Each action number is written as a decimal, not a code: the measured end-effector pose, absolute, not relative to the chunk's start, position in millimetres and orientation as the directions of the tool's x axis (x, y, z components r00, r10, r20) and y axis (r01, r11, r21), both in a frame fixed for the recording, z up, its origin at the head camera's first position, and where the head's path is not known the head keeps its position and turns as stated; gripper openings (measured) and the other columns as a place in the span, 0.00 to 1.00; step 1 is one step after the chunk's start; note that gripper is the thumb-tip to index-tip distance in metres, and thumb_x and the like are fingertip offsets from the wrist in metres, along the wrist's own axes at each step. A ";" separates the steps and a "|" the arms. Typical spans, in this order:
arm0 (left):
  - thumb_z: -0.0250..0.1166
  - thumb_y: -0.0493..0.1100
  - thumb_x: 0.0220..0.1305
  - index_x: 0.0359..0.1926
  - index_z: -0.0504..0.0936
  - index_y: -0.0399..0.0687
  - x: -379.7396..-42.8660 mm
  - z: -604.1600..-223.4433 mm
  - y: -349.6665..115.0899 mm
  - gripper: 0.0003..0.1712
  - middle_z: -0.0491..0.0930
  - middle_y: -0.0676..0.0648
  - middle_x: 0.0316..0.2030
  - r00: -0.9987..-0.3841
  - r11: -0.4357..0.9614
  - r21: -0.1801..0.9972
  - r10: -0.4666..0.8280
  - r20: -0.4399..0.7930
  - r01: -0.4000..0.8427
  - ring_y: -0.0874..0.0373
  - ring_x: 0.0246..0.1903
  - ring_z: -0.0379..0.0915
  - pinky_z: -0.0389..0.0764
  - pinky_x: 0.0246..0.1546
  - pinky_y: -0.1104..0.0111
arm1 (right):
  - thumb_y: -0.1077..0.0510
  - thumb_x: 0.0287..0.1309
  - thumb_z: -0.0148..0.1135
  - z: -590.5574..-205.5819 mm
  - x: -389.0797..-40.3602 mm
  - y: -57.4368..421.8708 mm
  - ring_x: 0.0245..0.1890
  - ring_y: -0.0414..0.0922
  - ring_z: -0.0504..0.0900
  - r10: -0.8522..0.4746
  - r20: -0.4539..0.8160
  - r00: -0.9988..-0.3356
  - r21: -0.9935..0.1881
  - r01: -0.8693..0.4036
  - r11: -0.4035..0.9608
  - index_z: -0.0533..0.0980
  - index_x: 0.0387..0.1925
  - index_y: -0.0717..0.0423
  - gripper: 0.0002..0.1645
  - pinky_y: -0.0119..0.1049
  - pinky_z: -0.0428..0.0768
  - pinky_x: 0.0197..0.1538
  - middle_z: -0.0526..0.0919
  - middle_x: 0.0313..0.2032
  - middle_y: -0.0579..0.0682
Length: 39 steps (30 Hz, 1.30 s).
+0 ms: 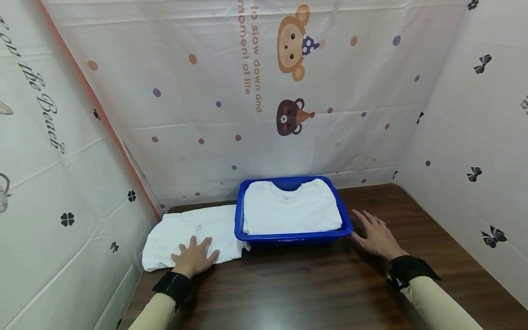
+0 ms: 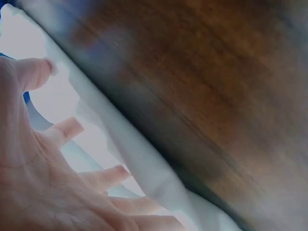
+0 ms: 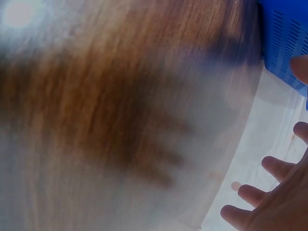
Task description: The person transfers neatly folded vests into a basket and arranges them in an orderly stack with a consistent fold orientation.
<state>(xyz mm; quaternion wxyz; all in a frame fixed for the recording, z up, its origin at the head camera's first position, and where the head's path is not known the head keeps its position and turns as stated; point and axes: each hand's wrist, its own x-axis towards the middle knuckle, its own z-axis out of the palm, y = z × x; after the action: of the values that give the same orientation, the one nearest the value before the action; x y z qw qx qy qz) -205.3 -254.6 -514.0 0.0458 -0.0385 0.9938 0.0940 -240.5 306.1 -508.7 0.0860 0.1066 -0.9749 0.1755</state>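
A blue plastic basket [image 1: 294,238] stands on the table with a folded white T-shirt [image 1: 293,211] lying in it, neckline toward the back. Left of it, a white garment [image 1: 173,233], apparently another folded shirt, lies flat. Over this garment's front part my left hand [image 1: 193,259] is spread, fingers apart; whether it presses down I cannot tell. By the basket's right front corner is my right hand [image 1: 377,238], its fingers spread and holding nothing. Its thumb [image 3: 301,68] is close to the basket wall; contact is unclear.
The dark wooden table [image 1: 288,284] runs up to a printed white curtain [image 1: 198,114] at the back. Similar printed sheets [image 1: 466,206] hang at both sides. Black bands [image 1: 412,270] circle both wrists.
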 end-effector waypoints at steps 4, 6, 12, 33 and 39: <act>0.58 0.70 0.68 0.73 0.71 0.51 -197.0 -513.1 -255.3 0.42 0.60 0.22 0.69 -0.989 0.983 0.156 -0.078 -0.127 -0.098 0.13 0.60 0.57 0.56 0.53 0.18 | 0.41 0.67 0.65 -507.3 -241.1 307.1 0.65 0.83 0.57 -0.182 0.186 -0.966 -0.334 -0.236 0.912 0.55 0.79 0.52 0.49 0.83 0.59 0.58 0.56 0.73 0.74; 0.58 0.70 0.67 0.72 0.71 0.51 -192.9 -512.0 -255.4 0.42 0.60 0.22 0.68 -0.987 0.984 0.147 -0.080 -0.136 -0.100 0.14 0.59 0.58 0.57 0.53 0.17 | 0.41 0.67 0.65 -505.2 -242.8 308.0 0.65 0.83 0.57 -0.185 0.187 -0.965 -0.335 -0.240 0.911 0.55 0.79 0.52 0.48 0.83 0.59 0.58 0.56 0.73 0.74; 0.60 0.70 0.66 0.71 0.73 0.50 -177.2 -505.3 -252.7 0.42 0.62 0.22 0.66 -0.984 0.985 0.140 -0.074 -0.160 -0.097 0.15 0.56 0.61 0.59 0.50 0.17 | 0.45 0.68 0.64 -496.5 -248.1 309.9 0.66 0.83 0.57 -0.181 0.207 -0.961 -0.328 -0.242 0.913 0.55 0.79 0.52 0.47 0.83 0.60 0.58 0.56 0.73 0.74; 0.65 0.76 0.58 0.62 0.81 0.52 -94.3 -504.7 -238.7 0.42 0.69 0.27 0.61 -0.984 0.990 0.132 -0.025 -0.175 -0.048 0.19 0.49 0.68 0.66 0.39 0.18 | 0.46 0.68 0.66 -491.5 -244.7 312.4 0.65 0.82 0.58 -0.178 0.210 -0.961 -0.331 -0.241 0.912 0.57 0.78 0.54 0.46 0.82 0.61 0.58 0.58 0.72 0.76; 0.67 0.77 0.53 0.60 0.82 0.53 -77.1 -513.4 -231.7 0.44 0.70 0.28 0.59 -0.983 0.993 0.093 -0.060 -0.173 -0.077 0.19 0.49 0.68 0.67 0.41 0.19 | 0.43 0.69 0.64 -496.0 -243.3 315.1 0.64 0.83 0.59 -0.178 0.192 -0.965 -0.339 -0.235 0.911 0.56 0.78 0.54 0.46 0.82 0.61 0.57 0.58 0.71 0.76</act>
<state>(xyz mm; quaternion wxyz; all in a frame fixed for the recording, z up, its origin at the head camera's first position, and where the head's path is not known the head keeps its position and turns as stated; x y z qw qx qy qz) -77.1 -231.7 -513.4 0.0852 -0.0345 0.9945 0.0496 -243.3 315.1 -496.0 0.0786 0.1059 -0.9743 0.1826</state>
